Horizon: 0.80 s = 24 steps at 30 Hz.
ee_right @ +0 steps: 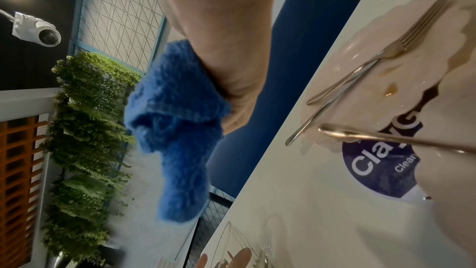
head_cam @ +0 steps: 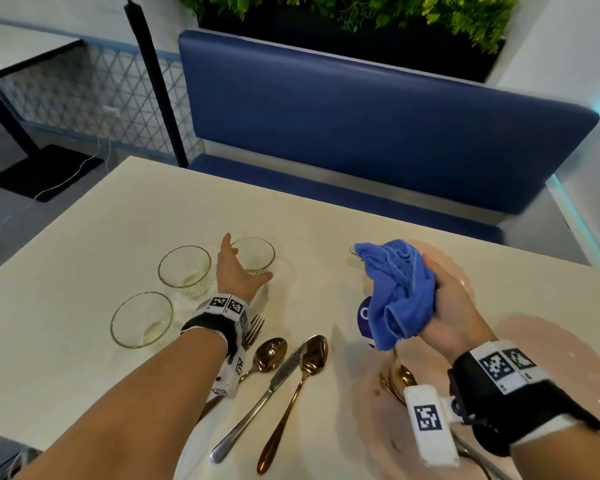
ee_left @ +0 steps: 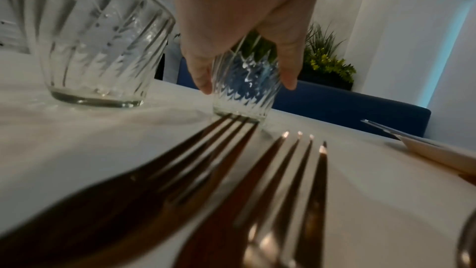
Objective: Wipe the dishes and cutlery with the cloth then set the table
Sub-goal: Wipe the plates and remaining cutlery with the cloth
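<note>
Three clear ribbed glasses stand on the white table. My left hand wraps thumb and fingers round the farthest glass, which stands on the table; in the left wrist view the glass sits between thumb and fingers. My right hand holds a bunched blue cloth above the table, right of centre; the cloth hangs down from the fist. Forks, a knife and spoons lie near my left wrist.
Two more glasses stand left of my left hand. Pale pink plates lie at the right, one plate smeared and carrying a fork. A round blue label is on the table. A blue bench runs behind it.
</note>
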### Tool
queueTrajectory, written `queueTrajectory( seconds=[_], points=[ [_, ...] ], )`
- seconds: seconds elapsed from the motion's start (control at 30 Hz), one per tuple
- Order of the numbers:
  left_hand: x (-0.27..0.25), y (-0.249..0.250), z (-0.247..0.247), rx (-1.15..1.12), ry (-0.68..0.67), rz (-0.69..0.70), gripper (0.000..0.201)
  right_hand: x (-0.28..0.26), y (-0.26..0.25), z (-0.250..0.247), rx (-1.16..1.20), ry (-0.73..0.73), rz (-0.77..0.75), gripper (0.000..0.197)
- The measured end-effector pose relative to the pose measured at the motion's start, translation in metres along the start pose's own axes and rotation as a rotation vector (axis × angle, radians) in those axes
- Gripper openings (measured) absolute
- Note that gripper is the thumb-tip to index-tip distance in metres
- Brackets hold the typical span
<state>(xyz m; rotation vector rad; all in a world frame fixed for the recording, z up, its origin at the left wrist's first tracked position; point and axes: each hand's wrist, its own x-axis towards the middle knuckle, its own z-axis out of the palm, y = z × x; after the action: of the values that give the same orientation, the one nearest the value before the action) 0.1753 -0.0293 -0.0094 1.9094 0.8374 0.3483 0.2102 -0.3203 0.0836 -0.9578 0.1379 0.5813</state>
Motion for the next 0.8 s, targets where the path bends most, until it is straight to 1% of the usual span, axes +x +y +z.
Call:
queueTrajectory(
  seconds=[0.03,0.07,0.13,0.17,0.23,0.3,0.33,0.37,0.43,0.47,0.5,0.53,0.57,0.6,0.63,0.67,0.73,0.77,0.8],
  points=[
    [-0.001,-0.001,0.001,-0.006,0.006,-0.006,0.115,-0.002,0.0,0.0,-0.023,0.023,-0.029,0.104],
    [-0.002,-0.002,0.001,0.004,0.012,-0.002,0.114,-0.004,-0.002,0.0,-0.039,0.018,-0.027,0.086],
    [-0.003,-0.004,0.003,0.08,0.022,0.034,0.112,-0.01,-0.009,0.0,0.018,0.051,-0.052,0.031],
    [-0.004,-0.005,0.003,0.127,0.021,0.049,0.111,-0.012,-0.013,0.0,0.017,0.104,-0.061,0.023],
    [-0.007,-0.002,0.002,0.212,0.006,0.053,0.112,-0.016,-0.022,-0.01,-0.01,0.146,-0.025,0.038],
    [-0.015,0.007,0.001,0.302,0.006,0.069,0.112,-0.028,-0.033,-0.015,0.029,0.116,0.025,0.05],
    [-0.022,0.013,0.0,0.339,0.03,0.117,0.109,-0.035,-0.039,-0.021,0.059,0.091,0.026,0.054],
    [-0.03,0.021,0.001,0.358,0.07,0.2,0.102,-0.04,-0.043,-0.025,0.064,0.076,0.019,0.056],
    [-0.055,0.038,0.01,0.327,0.123,0.421,0.079,-0.051,-0.049,-0.035,0.048,0.059,-0.032,0.049],
    [-0.069,0.046,0.019,0.311,0.094,0.508,0.067,-0.055,-0.052,-0.042,0.049,0.038,-0.056,0.051],
    [-0.083,0.054,0.031,0.309,0.012,0.562,0.054,-0.058,-0.055,-0.049,0.043,0.038,-0.08,0.055],
    [-0.095,0.062,0.046,0.339,-0.112,0.575,0.043,-0.062,-0.057,-0.055,0.046,0.054,-0.091,0.052],
    [-0.105,0.069,0.061,0.389,-0.253,0.547,0.033,-0.066,-0.059,-0.06,0.055,0.077,-0.089,0.044],
    [-0.112,0.074,0.077,0.436,-0.383,0.474,0.028,-0.069,-0.06,-0.067,0.07,0.087,-0.077,0.041],
    [-0.117,0.08,0.092,0.466,-0.482,0.369,0.025,-0.073,-0.062,-0.074,0.091,0.084,-0.07,0.045],
    [-0.119,0.085,0.105,0.486,-0.549,0.268,0.026,-0.077,-0.063,-0.079,0.102,0.086,-0.067,0.046],
    [-0.12,0.092,0.127,0.535,-0.608,0.107,0.032,-0.087,-0.064,-0.088,0.137,0.074,-0.05,0.04],
    [-0.121,0.094,0.135,0.556,-0.618,0.035,0.037,-0.092,-0.063,-0.092,0.155,0.057,-0.041,0.04],
    [-0.121,0.095,0.142,0.564,-0.62,-0.03,0.04,-0.097,-0.061,-0.097,0.147,0.033,-0.036,0.045]
  ],
)
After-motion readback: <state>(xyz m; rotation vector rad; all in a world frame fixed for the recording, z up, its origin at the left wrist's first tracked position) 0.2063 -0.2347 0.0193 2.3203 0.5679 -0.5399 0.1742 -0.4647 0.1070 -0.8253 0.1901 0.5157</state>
